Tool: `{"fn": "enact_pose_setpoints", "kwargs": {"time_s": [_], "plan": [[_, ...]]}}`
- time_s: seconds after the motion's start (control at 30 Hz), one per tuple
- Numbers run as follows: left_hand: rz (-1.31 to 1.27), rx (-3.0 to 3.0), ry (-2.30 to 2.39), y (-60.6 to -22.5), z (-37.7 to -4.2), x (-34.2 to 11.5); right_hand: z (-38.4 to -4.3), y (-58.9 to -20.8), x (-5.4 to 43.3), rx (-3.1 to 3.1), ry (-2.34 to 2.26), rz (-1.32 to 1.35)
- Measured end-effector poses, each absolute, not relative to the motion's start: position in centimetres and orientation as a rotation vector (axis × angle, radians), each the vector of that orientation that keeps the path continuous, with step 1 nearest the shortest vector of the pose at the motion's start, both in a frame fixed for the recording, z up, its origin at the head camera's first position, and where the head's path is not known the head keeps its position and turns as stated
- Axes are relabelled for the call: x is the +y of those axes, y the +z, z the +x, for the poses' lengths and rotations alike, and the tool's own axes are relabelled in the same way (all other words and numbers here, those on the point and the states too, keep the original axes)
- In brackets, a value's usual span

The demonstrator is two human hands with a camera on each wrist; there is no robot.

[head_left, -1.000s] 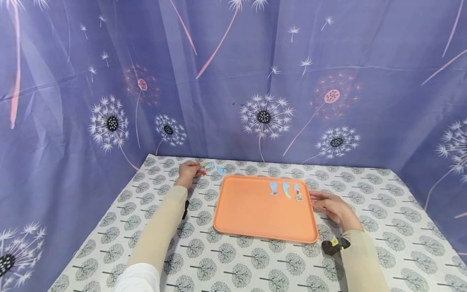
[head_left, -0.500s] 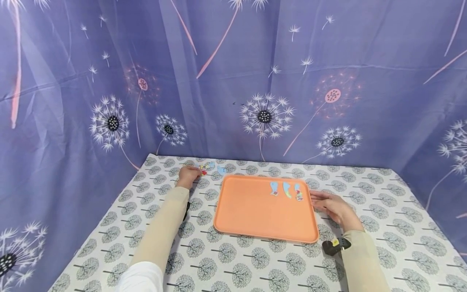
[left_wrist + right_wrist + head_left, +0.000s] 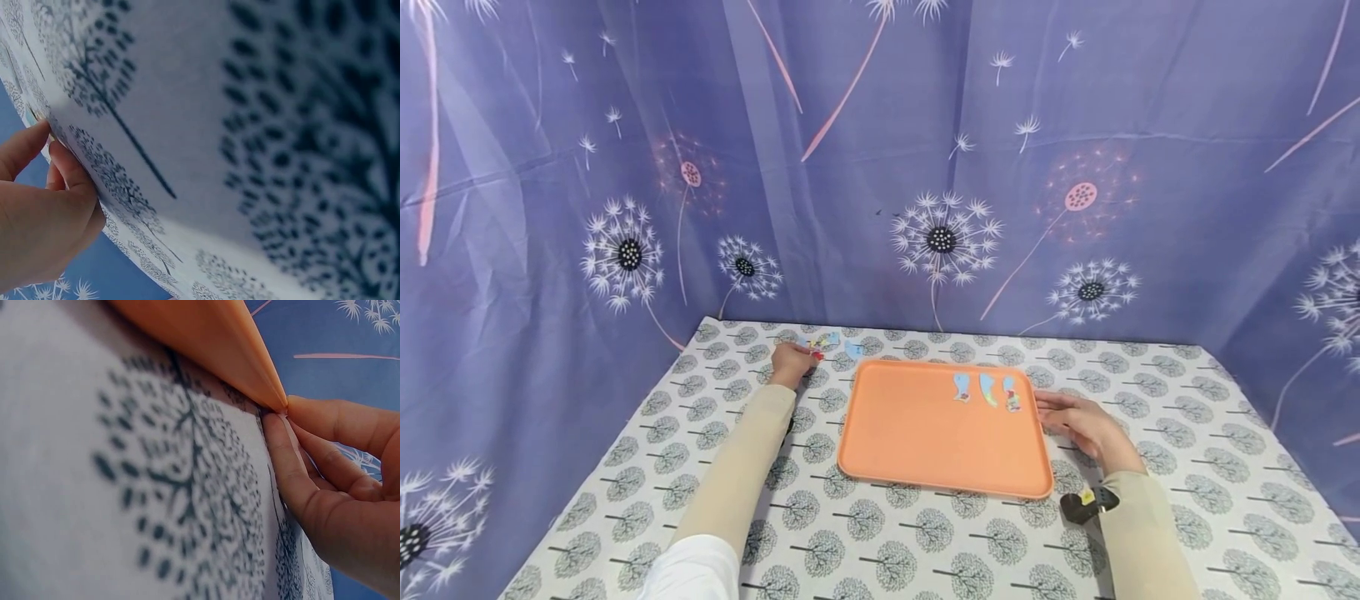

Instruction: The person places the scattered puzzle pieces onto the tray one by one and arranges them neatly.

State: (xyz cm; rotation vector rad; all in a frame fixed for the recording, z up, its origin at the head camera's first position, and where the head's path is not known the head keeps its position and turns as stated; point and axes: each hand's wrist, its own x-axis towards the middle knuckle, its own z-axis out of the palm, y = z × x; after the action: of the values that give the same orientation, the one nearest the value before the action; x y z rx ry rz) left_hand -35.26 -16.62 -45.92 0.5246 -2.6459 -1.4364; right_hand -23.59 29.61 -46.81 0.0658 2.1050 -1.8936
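Beyond the tray's left far corner, my left hand [image 3: 793, 363] reaches down to the table. Its thumb and fingertips pinch at a small puzzle piece with a red patch [image 3: 817, 356]; the fingers hide part of it. In the left wrist view the thumb and fingers [image 3: 59, 159] come together close over the cloth. A blue piece with yellow [image 3: 829, 339] and a plain blue piece [image 3: 853, 350] lie just beyond. My right hand [image 3: 1086, 425] rests by the orange tray [image 3: 925, 442], its fairly straight fingertips touching the right rim, as the right wrist view also shows.
Three light blue puzzle pieces [image 3: 988, 390] lie in a row in the tray's far right part. The table [image 3: 880, 542] wears a white cloth with grey trees. A purple dandelion curtain [image 3: 850, 192] stands along the far edge and the sides.
My left hand has shifted slightly right and toward me, its fingertips closer about the red-patched puzzle piece. The right hand and the tray stay where they were.
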Motion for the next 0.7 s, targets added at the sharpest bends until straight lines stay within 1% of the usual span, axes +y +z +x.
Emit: {"fn": "enact_pose_setpoints", "kwargs": {"time_s": [0.37, 0.7], "plan": [[0.463, -2.578, -1.534, -46.00, -34.88, -16.94, -23.54, -46.82, 29.55, 2.087, -1.913, 0.080], [0.337, -2.473, -1.734, -46.02, -35.03, -17.25, -23.85, -47.28, 29.74, 2.079, -1.928, 0.054]]}}
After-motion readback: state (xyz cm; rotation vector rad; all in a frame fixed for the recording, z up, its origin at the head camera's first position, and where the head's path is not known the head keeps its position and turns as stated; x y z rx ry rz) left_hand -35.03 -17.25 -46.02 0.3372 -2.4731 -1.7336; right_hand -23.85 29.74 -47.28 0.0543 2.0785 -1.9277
